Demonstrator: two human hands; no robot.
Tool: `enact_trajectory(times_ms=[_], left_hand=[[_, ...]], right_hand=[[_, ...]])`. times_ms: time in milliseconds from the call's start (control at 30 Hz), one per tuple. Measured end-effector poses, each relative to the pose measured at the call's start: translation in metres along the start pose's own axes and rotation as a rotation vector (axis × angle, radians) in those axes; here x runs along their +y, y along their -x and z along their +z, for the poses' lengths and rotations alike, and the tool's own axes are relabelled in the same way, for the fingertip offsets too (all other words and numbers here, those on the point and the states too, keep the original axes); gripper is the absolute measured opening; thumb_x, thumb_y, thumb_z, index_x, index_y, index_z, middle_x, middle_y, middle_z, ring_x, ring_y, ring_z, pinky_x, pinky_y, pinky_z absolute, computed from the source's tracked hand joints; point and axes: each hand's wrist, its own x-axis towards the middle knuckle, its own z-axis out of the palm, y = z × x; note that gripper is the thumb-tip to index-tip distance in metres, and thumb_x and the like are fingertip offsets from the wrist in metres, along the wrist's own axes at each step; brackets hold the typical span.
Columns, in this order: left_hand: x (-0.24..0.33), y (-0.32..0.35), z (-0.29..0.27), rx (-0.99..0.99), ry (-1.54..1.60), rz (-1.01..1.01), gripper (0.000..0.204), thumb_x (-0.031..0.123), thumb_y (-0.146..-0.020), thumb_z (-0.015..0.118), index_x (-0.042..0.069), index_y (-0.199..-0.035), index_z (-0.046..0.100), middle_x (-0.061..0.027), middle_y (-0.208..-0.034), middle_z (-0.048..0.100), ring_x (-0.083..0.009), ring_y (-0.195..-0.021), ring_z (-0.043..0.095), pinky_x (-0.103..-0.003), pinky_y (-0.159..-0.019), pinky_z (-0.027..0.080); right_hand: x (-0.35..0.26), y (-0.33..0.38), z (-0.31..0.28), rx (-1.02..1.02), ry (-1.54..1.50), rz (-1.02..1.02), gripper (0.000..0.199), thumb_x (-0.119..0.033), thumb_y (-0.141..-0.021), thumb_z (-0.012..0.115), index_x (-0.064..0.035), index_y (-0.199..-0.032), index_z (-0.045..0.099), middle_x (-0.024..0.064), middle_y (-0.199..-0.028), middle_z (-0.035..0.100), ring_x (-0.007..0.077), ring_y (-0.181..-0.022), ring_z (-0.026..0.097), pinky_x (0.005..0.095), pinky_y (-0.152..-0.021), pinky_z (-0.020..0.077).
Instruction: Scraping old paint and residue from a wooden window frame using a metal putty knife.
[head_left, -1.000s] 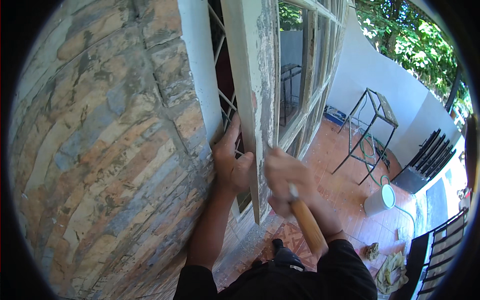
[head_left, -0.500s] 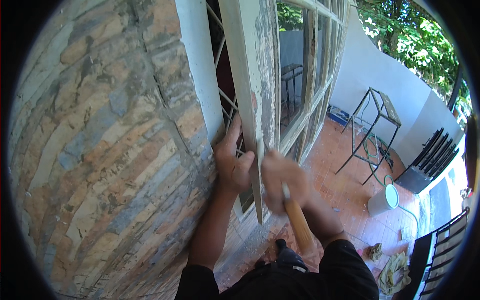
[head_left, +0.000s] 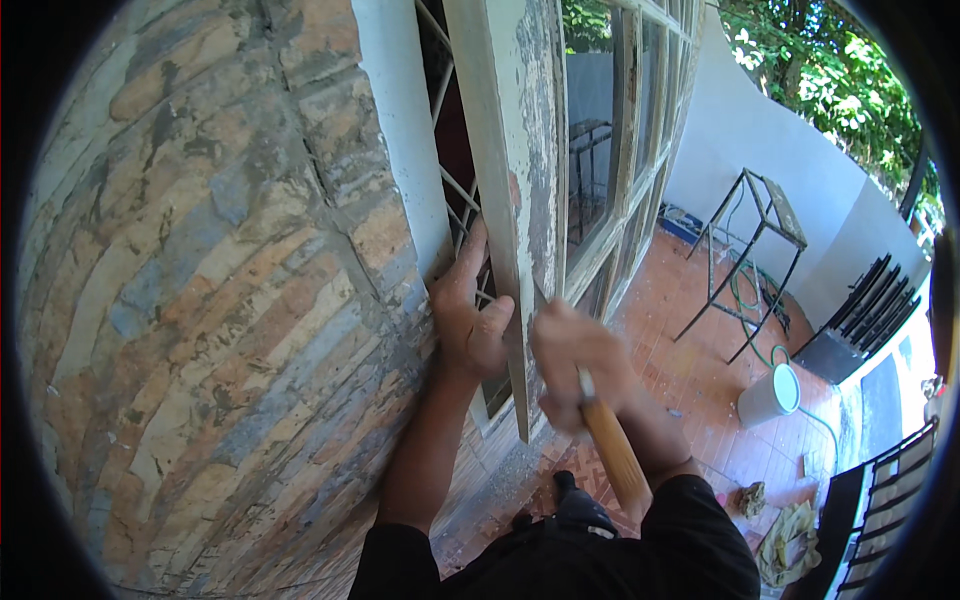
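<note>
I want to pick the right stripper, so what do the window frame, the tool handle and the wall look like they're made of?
Window frame: probably wood under old cream paint, flaking to bare grey patches. Tool handle: looks like varnished wood, smooth and orange-brown; its working end is hidden by the right hand. Wall: rough stone or brick cladding, mottled tan and grey.

A pale window shutter (head_left: pixel 520 200) with flaking, peeling paint is standing open, edge-on, just beside the stone wall (head_left: pixel 200 300). A tool with a long wooden handle (head_left: pixel 612 452) is pressing against its lower edge, the handle slanting away from the wall.
</note>
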Motion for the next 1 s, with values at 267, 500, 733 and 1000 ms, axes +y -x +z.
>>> enact_trajectory(times_ms=[267, 500, 733, 1000], left_hand=[[0.003, -0.005, 0.001, -0.016, 0.002, 0.002, 0.072, 0.019, -0.066, 0.043, -0.015, -0.129, 0.035, -0.0299, -0.120, 0.051, -0.0343, -0.115, 0.051, -0.037, -0.098, 0.038], [0.001, -0.003, 0.002, -0.017, -0.008, 0.028, 0.073, 0.021, -0.066, 0.045, -0.015, -0.129, 0.035, -0.0297, -0.121, 0.051, -0.0349, -0.114, 0.052, -0.037, -0.098, 0.038], [0.000, -0.005, 0.004, -0.014, 0.025, 0.043, 0.072, 0.025, -0.069, 0.045, -0.016, -0.127, 0.037, -0.0295, -0.120, 0.052, -0.0339, -0.114, 0.052, -0.037, -0.097, 0.038], [0.004, -0.005, -0.001, -0.029, 0.008, -0.043, 0.074, 0.027, -0.071, 0.043, -0.016, -0.130, 0.033, -0.0276, -0.126, 0.047, -0.0312, -0.118, 0.049, -0.036, -0.100, 0.035]], right_hand=[[-0.007, -0.001, -0.005, -0.079, -0.118, 0.270, 0.019, -0.008, -0.055, 0.063, -0.0092, -0.058, 0.044, 0.0055, -0.061, 0.041, 0.0258, -0.058, 0.041, 0.0348, -0.056, 0.0320], [-0.013, 0.001, 0.000, -0.103, 0.129, 0.228, 0.016, -0.006, -0.061, 0.059, -0.0079, -0.058, 0.043, 0.0027, -0.058, 0.036, 0.0233, -0.052, 0.039, 0.0336, -0.052, 0.0325], [-0.014, 0.003, -0.003, -0.143, 0.077, 0.210, 0.020, 0.003, -0.053, 0.059, -0.0059, -0.059, 0.042, 0.0047, -0.060, 0.037, 0.0231, -0.053, 0.040, 0.0334, -0.052, 0.0305], [-0.019, -0.007, -0.005, -0.148, 0.088, 0.302, 0.020, 0.000, -0.055, 0.060, -0.0071, -0.060, 0.042, 0.0042, -0.060, 0.036, 0.0249, -0.052, 0.039, 0.0343, -0.052, 0.0313]])
